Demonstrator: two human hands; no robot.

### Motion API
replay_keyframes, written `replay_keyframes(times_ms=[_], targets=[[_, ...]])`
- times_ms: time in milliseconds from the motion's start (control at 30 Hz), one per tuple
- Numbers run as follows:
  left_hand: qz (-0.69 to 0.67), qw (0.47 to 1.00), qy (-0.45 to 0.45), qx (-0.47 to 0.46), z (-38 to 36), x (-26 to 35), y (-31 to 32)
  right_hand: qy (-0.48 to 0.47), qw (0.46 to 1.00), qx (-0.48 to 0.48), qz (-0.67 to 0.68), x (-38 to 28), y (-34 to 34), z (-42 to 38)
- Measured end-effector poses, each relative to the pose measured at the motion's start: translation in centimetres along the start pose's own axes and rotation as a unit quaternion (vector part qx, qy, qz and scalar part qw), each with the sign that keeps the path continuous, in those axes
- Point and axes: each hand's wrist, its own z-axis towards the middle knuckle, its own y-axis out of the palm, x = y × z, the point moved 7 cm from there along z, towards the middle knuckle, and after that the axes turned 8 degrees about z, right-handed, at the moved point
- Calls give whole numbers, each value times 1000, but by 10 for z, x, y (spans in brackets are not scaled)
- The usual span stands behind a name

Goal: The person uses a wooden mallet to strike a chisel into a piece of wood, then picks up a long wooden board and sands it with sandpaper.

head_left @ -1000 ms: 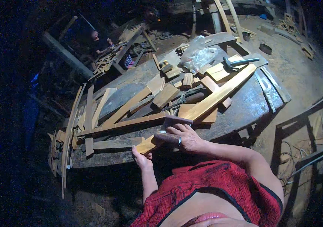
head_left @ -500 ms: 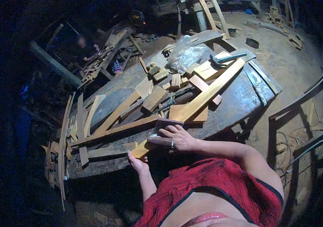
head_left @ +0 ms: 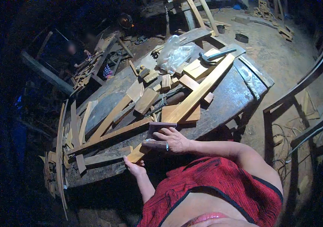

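A long, pale yellow wooden plank (head_left: 195,99) slants from the workbench's far right side towards me. My left hand (head_left: 136,168) grips its near end, thumb on top and fingers below. Lying across the plank is a dark tool (head_left: 154,145) with two dark bars, one on each side of my right hand (head_left: 176,140). The fingers of that hand are curled over the tool's middle; its exact kind is hidden by them. A claw hammer (head_left: 216,56) rests on a wide board (head_left: 200,70) near the plank's far end.
Wood offcuts (head_left: 146,101) and long strips (head_left: 108,136) cover much of the workbench (head_left: 227,104). A clear plastic bag (head_left: 174,55) sits at the back. Another person (head_left: 74,56) is at a wood-laden table, far left. A wooden frame (head_left: 301,94) stands on the right.
The view has shifted slightly, so the bench and its contents appear farther left. Both hands keep their holds on the plank and the dark tool.
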Motion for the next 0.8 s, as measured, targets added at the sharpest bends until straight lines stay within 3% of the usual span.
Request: replay_keyframes(times_ms=[200, 800], targets=[[2, 999, -13, -32, 4, -4, -2, 10, 1000, -13, 23, -2, -4, 1], [-42, 999, 1, 10, 7, -15, 1, 8, 1000, -16, 2, -1, 6, -2]])
